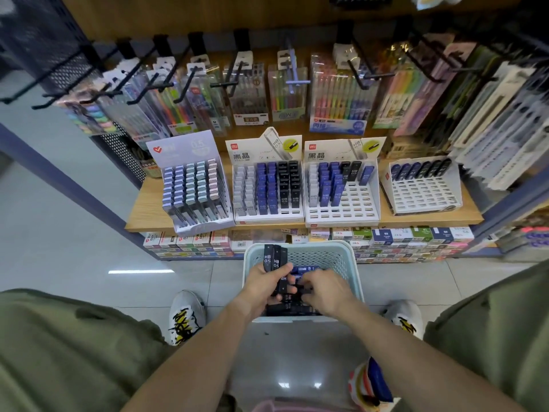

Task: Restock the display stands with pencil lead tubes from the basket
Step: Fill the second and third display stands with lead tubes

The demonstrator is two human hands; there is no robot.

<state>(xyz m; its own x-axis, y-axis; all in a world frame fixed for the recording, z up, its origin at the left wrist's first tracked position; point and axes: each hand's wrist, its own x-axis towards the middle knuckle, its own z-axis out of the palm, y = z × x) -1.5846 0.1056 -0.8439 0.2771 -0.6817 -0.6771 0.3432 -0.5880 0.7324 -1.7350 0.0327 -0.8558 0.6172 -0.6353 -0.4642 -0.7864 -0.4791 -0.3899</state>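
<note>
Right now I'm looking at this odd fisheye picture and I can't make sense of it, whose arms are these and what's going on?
There is no machine here. The one picture comes from a camera worn on a person's head, looking forward and down, so the arms are the wearer's own. The left hand holds a bunch of black pencil lead tubes in its grip. The right hand reaches into the pale basket on the floor, fingers curled among more tubes; what it holds is hidden. On the wooden shelf stand four display stands. The third display stand and the rightmost display stand have many open slots.
</note>
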